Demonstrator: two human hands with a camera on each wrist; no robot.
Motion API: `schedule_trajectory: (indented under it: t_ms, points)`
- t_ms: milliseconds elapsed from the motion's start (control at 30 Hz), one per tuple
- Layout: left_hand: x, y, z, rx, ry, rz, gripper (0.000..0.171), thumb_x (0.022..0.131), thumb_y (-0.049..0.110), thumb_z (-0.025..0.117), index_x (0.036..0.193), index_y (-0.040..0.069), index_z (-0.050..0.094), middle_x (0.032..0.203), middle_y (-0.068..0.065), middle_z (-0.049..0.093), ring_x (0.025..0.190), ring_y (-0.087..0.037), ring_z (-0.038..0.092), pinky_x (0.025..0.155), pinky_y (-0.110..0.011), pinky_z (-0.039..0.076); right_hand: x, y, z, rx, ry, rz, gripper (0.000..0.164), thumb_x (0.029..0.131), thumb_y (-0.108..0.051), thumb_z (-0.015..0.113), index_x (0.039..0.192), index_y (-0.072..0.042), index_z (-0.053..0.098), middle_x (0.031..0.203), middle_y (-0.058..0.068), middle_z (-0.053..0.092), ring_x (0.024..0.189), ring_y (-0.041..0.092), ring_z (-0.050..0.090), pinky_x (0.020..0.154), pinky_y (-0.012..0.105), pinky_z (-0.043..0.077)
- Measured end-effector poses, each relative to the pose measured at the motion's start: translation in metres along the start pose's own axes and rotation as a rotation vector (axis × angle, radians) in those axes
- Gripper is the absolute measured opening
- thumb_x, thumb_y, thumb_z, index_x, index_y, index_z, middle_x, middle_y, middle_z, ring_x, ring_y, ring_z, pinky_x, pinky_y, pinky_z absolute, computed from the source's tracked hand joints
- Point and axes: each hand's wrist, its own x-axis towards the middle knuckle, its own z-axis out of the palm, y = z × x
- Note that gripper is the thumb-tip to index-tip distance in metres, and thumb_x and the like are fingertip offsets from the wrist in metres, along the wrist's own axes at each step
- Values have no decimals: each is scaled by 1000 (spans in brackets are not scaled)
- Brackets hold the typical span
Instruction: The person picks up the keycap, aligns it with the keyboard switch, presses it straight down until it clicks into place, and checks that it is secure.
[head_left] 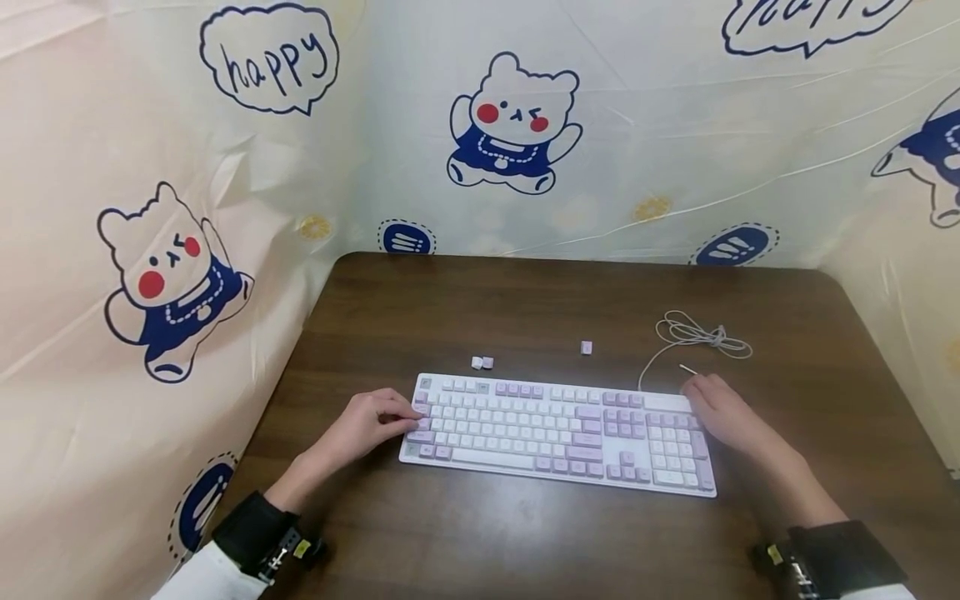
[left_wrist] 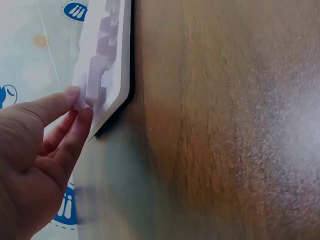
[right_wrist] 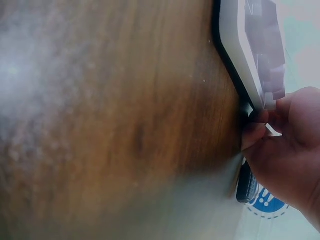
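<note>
A white and lilac keyboard (head_left: pixel 492 458) lies between my two hands. My left hand (head_left: pixel 372 427) pinches its left end, with thumb and fingertips at the lilac keys (left_wrist: pixel 93 82) along the edge. At the far right corner, my right hand (head_left: pixel 722 410) grips the keyboard's edge, fingertips curled at its underside (right_wrist: pixel 258 131). A few key positions, such as the top left corner (head_left: pixel 426 383), show grey without a cap. Two small pale keycaps (head_left: pixel 482 363) and one lilac keycap (head_left: pixel 587 347) lie beyond the keyboard.
A thin light rod (head_left: pixel 687 369) sticks out beside my right hand; in the right wrist view, a dark ribbed handle (right_wrist: pixel 246 184) shows behind the fingers. The keyboard's coiled cable (head_left: pixel 701 336) lies at the back right. A printed cloth (head_left: pixel 405 150) surrounds the brown table (head_left: pixel 480 533).
</note>
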Motion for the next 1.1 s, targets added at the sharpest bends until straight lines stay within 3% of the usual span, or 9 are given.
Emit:
schedule_trajectory:
  t_ms: [233, 533, 867, 1100]
  points:
    - [2, -3, 3, -145, -27, -186, 11, 81, 24, 78, 91, 21, 75, 91, 3, 69, 78, -11, 60, 70, -25, 55, 1, 1, 1, -11, 12, -11, 32, 102, -11, 36, 103, 9, 61, 101, 26, 59, 99, 39, 51, 84, 57, 44]
    - [8, -5, 2, -315, -125, -386, 24, 80, 24, 78, 94, 7, 69, 88, -9, 66, 77, -19, 58, 70, -27, 51, 0, 1, 3, -8, 20, -9, 33, 102, -10, 35, 103, 10, 61, 102, 27, 59, 100, 41, 51, 85, 58, 43]
    - [11, -7, 0, -422, -114, -599, 37, 78, 29, 80, 98, 1, 65, 79, -7, 69, 69, -18, 60, 63, -28, 50, 0, 0, 3, -10, 17, 9, 35, 103, -12, 33, 104, 10, 61, 103, 28, 57, 100, 41, 50, 85, 59, 43]
    - [17, -5, -3, -438, -120, -674, 50, 75, 27, 82, 107, -1, 56, 82, -7, 71, 70, -17, 61, 64, -28, 52, 1, 0, 4, -2, 19, 17, 36, 103, -12, 32, 105, 10, 61, 103, 29, 57, 101, 42, 50, 86, 59, 43]
